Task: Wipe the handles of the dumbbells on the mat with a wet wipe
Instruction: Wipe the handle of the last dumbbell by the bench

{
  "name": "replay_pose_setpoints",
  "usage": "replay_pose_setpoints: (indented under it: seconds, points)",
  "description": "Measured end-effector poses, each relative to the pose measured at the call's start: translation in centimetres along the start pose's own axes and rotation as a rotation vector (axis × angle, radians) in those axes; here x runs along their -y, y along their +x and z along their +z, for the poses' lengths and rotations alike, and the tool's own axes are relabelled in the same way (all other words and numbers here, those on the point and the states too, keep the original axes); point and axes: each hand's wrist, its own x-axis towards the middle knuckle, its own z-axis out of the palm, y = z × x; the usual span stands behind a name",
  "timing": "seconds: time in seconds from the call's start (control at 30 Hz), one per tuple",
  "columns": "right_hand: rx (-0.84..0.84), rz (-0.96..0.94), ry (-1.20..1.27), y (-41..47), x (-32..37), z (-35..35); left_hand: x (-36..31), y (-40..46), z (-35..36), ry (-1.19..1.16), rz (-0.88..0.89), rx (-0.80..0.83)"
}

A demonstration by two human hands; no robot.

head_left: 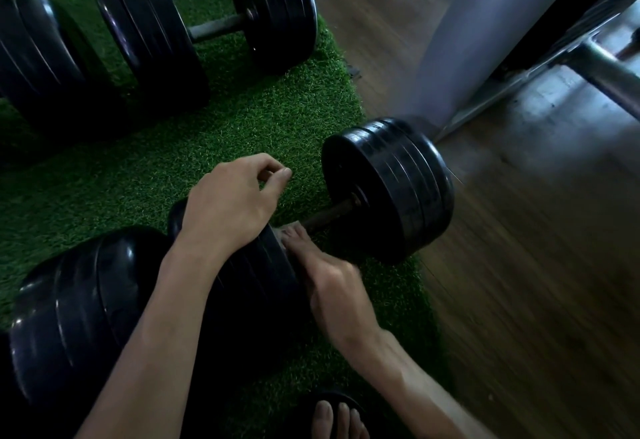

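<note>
A black dumbbell lies on the green mat (pixel 242 120) in front of me, its right plates (pixel 388 189) near the mat's edge. Its dark handle (pixel 329 213) runs down-left to the near plates (pixel 256 279). My right hand (pixel 329 282) grips the handle's near end, with a bit of pale wet wipe (pixel 282 229) showing at the fingertips. My left hand (pixel 232 199) rests its wrist on the near plates, fingers loosely curled above the grass and holding nothing. A second dumbbell (pixel 214 28) lies at the far end of the mat.
More black plates sit at the far left (pixel 38 54) and lower left (pixel 79 307). Wooden floor (pixel 536 282) lies right of the mat. A grey post (pixel 460 40) and a metal machine frame (pixel 568 54) stand at upper right. My foot in a sandal (pixel 339 419) shows at the bottom.
</note>
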Motion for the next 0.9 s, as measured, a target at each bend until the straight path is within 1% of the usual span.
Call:
replay_pose_setpoints:
  seconds: [0.03,0.07,0.13,0.23,0.27,0.3,0.33,0.37,0.4,0.43,0.5,0.53,0.57,0.63,0.73,0.8,0.9]
  points:
    - [-0.003,-0.003,0.065,0.1,0.0,-0.2,0.0,0.0,0.0,0.0,0.0,-0.002]
    - [-0.015,0.036,0.145,0.3,0.1,-0.6,0.1,0.0,0.0,0.001,0.001,-0.005]
    - [-0.072,0.09,0.201,0.6,0.1,-1.6,0.1,0.0,0.1,0.001,0.007,-0.005]
    - [-0.258,0.075,0.093,1.3,0.3,-2.8,0.1,0.0,0.1,0.001,0.008,-0.01]
    - [-0.291,0.058,0.032,1.6,-0.1,-2.8,0.1,0.0,0.1,0.001,0.006,-0.01]
    - [-0.283,0.042,-0.054,1.9,-0.6,-2.8,0.1,0.0,0.1,0.002,0.005,-0.009]
    - [-0.24,0.029,-0.148,2.0,-1.0,-2.6,0.1,0.0,0.1,0.003,0.006,-0.006]
    - [-0.179,0.024,-0.232,1.8,-1.3,-2.3,0.1,0.0,0.1,0.004,0.008,-0.005]
    - [-0.113,0.019,-0.266,1.3,-1.5,-1.8,0.1,0.0,0.1,0.005,0.009,-0.005]
    - [-0.048,0.012,-0.242,0.8,-1.3,-1.5,0.1,0.0,0.0,0.005,0.008,-0.008]
    - [0.062,-0.032,-0.106,0.1,-0.6,-0.8,0.1,0.0,0.0,0.003,0.0,-0.007]
    - [0.082,-0.046,-0.007,-0.1,-0.3,-0.7,0.0,0.1,0.0,0.003,-0.004,-0.005]
    - [0.064,-0.037,0.097,-0.2,-0.1,-0.7,0.0,0.1,0.0,0.003,-0.008,-0.004]
    - [-0.067,0.057,0.252,-0.3,0.2,-1.2,0.0,0.1,0.0,0.006,-0.008,-0.009]
    - [-0.345,0.336,0.305,-0.7,0.2,-2.0,0.1,0.1,0.0,0.011,0.0,-0.012]
    - [-0.401,0.555,0.361,-0.9,-0.6,-1.8,0.1,0.1,0.1,0.009,0.003,-0.008]
    - [-0.439,0.825,0.57,-0.2,-1.6,-0.9,0.1,0.1,0.0,0.01,0.002,-0.009]
